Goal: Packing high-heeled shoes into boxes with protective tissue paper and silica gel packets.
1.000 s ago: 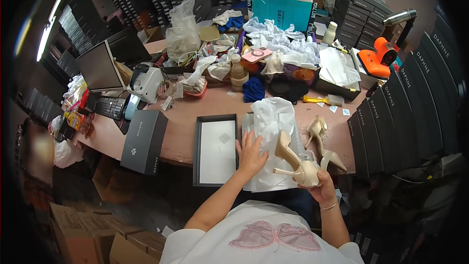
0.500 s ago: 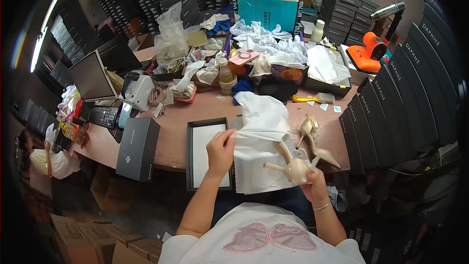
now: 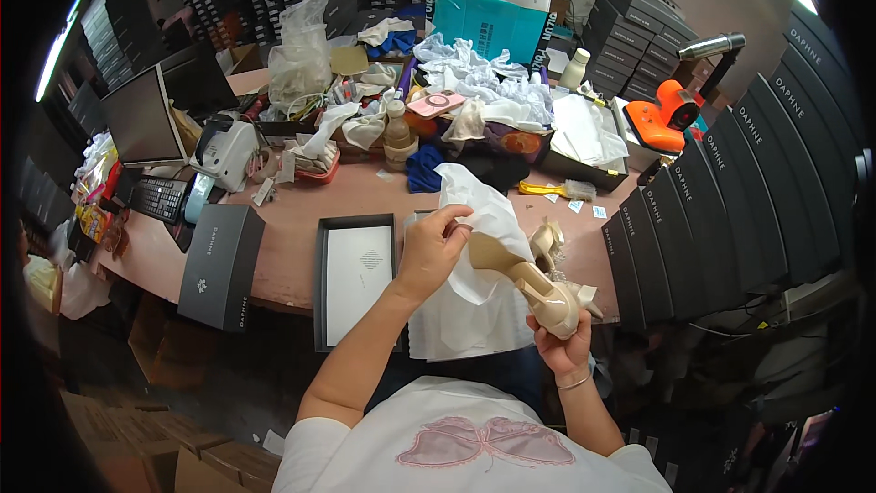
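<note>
My left hand (image 3: 432, 254) pinches the upper part of a white tissue sheet (image 3: 474, 310), which hangs over the table's front edge. In my right hand (image 3: 563, 347) is a beige high-heeled shoe (image 3: 550, 304), gripped at its heel end, its sole side showing and its front part against the tissue. Another beige heeled shoe (image 3: 547, 245) lies on the table behind it, partly hidden. Left of the tissue sits an open dark shoebox part (image 3: 321, 285) with a white inside.
A closed dark shoebox (image 3: 219, 265) stands at the left, near a keyboard (image 3: 160, 198) and monitor (image 3: 137, 119). Tall stacks of dark shoeboxes (image 3: 721, 219) rise at the right. Behind are a yellow-handled brush (image 3: 547, 189), a bottle (image 3: 397, 132), crumpled paper (image 3: 484, 73) and an orange device (image 3: 659, 119).
The shoe in my right hand has turned, and its front part now rests against the tissue. My left hand has moved up and right, closer to the shoe. The whole view has shifted slightly.
</note>
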`<state>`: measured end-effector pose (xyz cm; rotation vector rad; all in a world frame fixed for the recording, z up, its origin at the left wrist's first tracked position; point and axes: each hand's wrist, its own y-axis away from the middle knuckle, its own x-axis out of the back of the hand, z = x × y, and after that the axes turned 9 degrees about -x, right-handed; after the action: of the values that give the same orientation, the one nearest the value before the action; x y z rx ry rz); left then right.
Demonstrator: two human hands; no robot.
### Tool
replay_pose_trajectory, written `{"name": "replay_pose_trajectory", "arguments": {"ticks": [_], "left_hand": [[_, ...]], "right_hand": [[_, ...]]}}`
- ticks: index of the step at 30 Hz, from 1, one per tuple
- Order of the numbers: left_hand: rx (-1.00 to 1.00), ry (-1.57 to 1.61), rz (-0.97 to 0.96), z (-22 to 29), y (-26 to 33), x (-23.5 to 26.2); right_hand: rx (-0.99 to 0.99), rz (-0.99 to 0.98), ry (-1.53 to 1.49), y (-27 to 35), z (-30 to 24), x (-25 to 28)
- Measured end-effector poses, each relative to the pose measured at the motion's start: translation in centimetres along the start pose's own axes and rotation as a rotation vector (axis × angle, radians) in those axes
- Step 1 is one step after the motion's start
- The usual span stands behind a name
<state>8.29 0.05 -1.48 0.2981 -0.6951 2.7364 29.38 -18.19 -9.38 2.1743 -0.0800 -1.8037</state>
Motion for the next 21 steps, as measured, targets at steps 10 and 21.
{"name": "replay_pose_trajectory", "arguments": {"ticks": [10,21], "left_hand": [[-0.374,-0.081,-0.064,6.4,3.3,-1.2],[-0.640,-0.071,-0.252,5.1,10.2,-3.3]], "right_hand": [[0.060,-0.140,0.162,0.1,1.9,-3.8],[0.076,-0.360,0.332,-5.4,3.3,-4.7]]}}
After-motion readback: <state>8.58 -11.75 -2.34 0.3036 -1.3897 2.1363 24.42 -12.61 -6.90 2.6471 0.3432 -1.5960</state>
